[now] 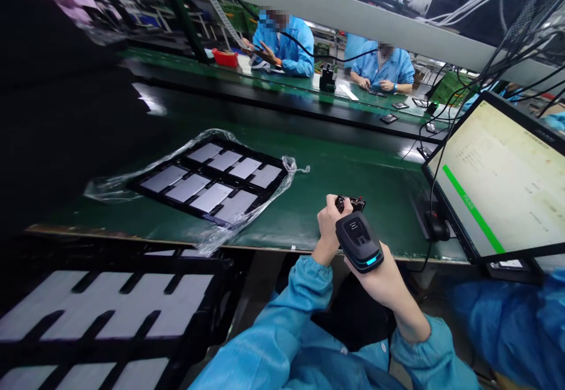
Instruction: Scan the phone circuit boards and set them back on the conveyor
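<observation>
My left hand (329, 222) is closed on a small dark circuit board assembly (352, 203), with its components facing up, just over the front part of the green bench (304, 202). In my right hand (375, 281) is a black handheld barcode scanner (358, 240) with a lit blue strip at its rear. The scanner's head points away from me toward the board and hides part of my left hand. My right fingers, wrapped round its handle, are mostly covered by its body.
A black tray (188, 188) of flat silver pieces lies on plastic film to the left. Another such tray (218, 313) sits lower left. On the right stands a monitor (507, 184) with a green PASS bar. Cables hang above it. Two blue-clad people (300, 43) work across the bench.
</observation>
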Demonstrator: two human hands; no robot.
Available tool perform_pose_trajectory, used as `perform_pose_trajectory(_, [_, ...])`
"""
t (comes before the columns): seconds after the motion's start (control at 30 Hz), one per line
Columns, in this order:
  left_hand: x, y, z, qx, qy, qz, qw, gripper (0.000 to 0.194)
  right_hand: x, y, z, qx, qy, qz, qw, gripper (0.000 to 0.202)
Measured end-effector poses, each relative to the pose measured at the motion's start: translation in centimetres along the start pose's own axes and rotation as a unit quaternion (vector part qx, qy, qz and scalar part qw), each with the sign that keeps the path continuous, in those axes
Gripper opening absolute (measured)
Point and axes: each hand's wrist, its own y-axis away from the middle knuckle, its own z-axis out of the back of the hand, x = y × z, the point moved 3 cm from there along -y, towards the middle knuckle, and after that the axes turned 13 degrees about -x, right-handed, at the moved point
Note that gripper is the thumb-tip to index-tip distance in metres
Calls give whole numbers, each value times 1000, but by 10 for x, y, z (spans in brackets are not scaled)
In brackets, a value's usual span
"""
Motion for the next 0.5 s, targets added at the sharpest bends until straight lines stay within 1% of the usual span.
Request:
perform_pose_trajectory(0.07, [8,-7,-5,2,4,22,1000,34,-15,-9,3,-37,-12,-30,999,23])
perform_pose_trajectory(0.13, [24,-15,-11,20,30,72,997,41,-39,-25,7,-90,-33,-88,991,30])
perform_pose_trajectory(0.17, [35,-19,-16,45,56,95,993,46,-54,-35,8,-115,-48,-128,984,31])
perform_pose_trajectory(0.2, [46,-22,-22,91,93,109,986,56,-68,-45,9,-122,-60,-153,979,31])
perform_pose_trajectory(0.23, [55,-25,-30,148,138,98,974,72,-80,-56,11,-118,-75,-170,975,31])
perform_pose_trajectory(0.27, [63,-29,-38,195,168,72,964,89,-91,-66,12,-110,-97,-187,971,33])
perform_pose_trajectory(0.3, [69,-32,-45,226,178,45,957,102,-100,-74,13,-95,-119,-197,969,36])
perform_pose_trajectory(0.33, [73,-33,-51,243,169,18,955,110,-106,-80,14,-78,-143,-205,965,40])
perform_pose_trajectory(0.37, [75,-33,-54,242,141,0,960,109,-110,-83,15,-57,-165,-212,962,43])
perform_pose_trajectory(0.4, [73,-31,-54,225,103,-10,969,102,-111,-84,15,-34,-182,-215,959,45])
perform_pose_trajectory(0.43, [68,-27,-53,200,62,-15,978,90,-111,-84,15,-10,-195,-217,957,45])
perform_pose_trajectory(0.5, [48,-16,-46,142,3,-29,989,63,-108,-84,15,36,-212,-212,953,42])
